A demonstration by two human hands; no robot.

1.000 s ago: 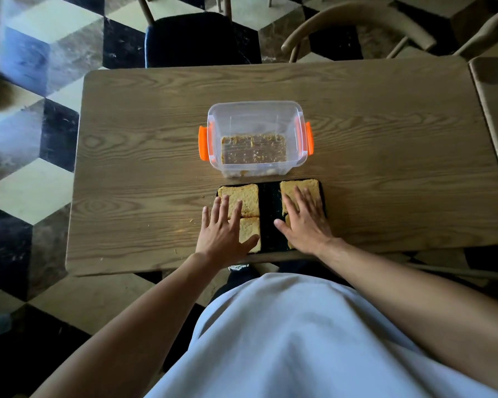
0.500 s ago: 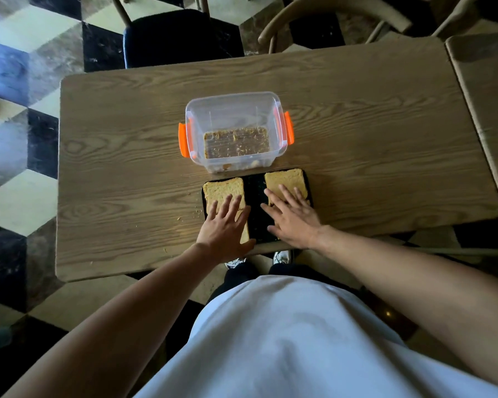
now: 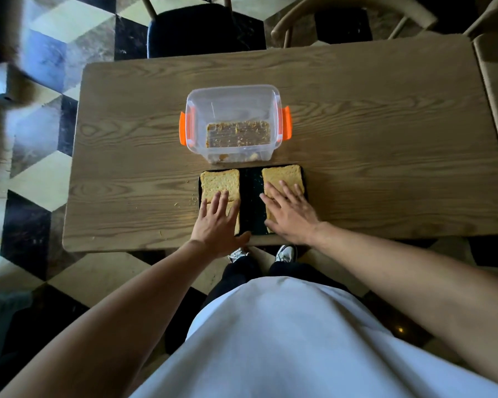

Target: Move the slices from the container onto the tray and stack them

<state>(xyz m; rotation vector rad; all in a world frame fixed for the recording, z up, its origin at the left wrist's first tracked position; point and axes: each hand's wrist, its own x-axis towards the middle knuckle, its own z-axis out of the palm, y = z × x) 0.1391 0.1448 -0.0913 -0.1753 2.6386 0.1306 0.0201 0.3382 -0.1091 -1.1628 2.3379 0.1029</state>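
The container (image 3: pixel 232 123) at frame centre holds only crumbs, all slices (image 3: pixel 220 183) now on the black tray (image 3: pixel 250 196) below it, where the left hand (image 3: pixel 217 222) and right hand (image 3: pixel 289 214) still lie flat, each grip spread, so stacking remains.

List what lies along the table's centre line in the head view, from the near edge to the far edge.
Black tray with toast slices under both hands → clear container with orange latches, only crumbs inside → bare wooden table → dark chair seat beyond the far edge.
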